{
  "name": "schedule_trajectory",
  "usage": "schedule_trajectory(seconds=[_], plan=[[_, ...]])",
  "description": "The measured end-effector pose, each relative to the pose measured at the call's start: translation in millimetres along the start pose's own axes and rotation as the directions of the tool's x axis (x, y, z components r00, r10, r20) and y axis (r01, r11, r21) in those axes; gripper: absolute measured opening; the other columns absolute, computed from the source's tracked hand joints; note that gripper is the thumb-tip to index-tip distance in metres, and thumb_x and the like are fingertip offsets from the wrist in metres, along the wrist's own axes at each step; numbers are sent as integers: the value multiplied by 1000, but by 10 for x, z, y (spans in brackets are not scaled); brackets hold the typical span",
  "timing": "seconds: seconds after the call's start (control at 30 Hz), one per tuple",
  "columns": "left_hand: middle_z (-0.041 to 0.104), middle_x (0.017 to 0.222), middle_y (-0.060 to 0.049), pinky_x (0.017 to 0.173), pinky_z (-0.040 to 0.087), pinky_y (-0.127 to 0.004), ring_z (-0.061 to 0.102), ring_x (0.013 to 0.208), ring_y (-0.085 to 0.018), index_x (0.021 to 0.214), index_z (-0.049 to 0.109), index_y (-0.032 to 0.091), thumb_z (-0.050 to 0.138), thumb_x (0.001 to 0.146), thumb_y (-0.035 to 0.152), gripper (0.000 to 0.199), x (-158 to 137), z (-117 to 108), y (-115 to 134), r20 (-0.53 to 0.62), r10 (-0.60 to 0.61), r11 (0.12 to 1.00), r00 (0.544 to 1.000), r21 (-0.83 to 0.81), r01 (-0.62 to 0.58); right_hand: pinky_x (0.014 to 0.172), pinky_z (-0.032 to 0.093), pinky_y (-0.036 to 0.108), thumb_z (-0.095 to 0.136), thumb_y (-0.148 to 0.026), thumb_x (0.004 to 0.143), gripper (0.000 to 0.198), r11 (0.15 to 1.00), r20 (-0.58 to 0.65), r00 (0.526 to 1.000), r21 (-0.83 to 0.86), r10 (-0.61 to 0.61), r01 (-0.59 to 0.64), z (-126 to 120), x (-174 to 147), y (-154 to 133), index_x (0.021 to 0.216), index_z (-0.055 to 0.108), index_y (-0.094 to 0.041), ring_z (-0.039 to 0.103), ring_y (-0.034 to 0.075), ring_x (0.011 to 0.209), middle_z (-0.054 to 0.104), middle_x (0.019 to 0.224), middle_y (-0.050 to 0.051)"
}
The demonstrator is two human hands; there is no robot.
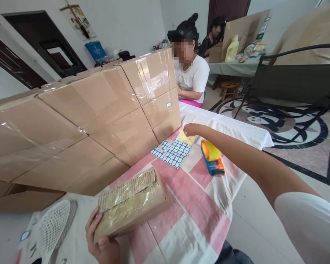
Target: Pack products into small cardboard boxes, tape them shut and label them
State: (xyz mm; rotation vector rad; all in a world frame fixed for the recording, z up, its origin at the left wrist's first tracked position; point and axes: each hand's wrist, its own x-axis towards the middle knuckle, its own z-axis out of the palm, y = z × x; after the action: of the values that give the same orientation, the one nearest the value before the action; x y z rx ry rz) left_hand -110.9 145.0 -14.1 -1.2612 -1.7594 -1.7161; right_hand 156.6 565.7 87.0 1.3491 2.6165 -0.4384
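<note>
A small cardboard box [133,203], taped over with clear tape, lies tilted on the table. My left hand [101,234] is closed on its left end, with the thumb on the near side and fingers at the far side. My right hand [191,129] reaches far out, its fingers curled above a yellow sheet [183,138]; what they hold, if anything, is hidden. Beside it lies a sheet of blue-bordered white labels [176,154], with loose bits on top. An orange, yellow and blue tape dispenser [213,158] stands right of the sheets.
Stacked taped cartons [107,99] form a wall along the table's far left side. At lower left are a white slotted skimmer [53,229] and a loose label [25,235]. A person [192,73] sits behind the cartons; a dark folding chair [297,80] stands at right.
</note>
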Motion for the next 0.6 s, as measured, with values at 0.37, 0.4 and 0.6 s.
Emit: schedule_trajectory(seconds=[0.37, 0.4, 0.6], plan=[[65, 127, -16, 112, 39, -63, 59, 126, -37, 105, 62, 19, 41, 92, 70, 56, 9, 15, -62, -29, 9, 1000, 1000, 8, -9, 89, 47, 30, 54, -31, 97, 33, 939, -619, 781, 309, 76, 153, -388, 378, -133, 125, 60, -14, 66, 21, 105, 71, 114, 10], [65, 127, -17, 111, 39, -64, 59, 127, -37, 105, 62, 19, 42, 92, 70, 56, 10, 14, -75, -30, 6, 1000, 1000, 7, -6, 87, 47, 30, 56, -31, 96, 30, 909, -664, 739, 368, 111, 194, -431, 433, -187, 119, 62, -14, 66, 21, 101, 72, 109, 9], [64, 131, -16, 114, 37, -63, 57, 129, -36, 110, 64, 20, 46, 93, 67, 53, -12, -17, -134, -1, 17, 999, 1000, -50, -17, 74, 46, 28, 57, -21, 90, 8, 777, -739, 623, 541, 257, 321, -598, 550, -436, 85, 62, -17, 61, 18, 78, 68, 83, 4]])
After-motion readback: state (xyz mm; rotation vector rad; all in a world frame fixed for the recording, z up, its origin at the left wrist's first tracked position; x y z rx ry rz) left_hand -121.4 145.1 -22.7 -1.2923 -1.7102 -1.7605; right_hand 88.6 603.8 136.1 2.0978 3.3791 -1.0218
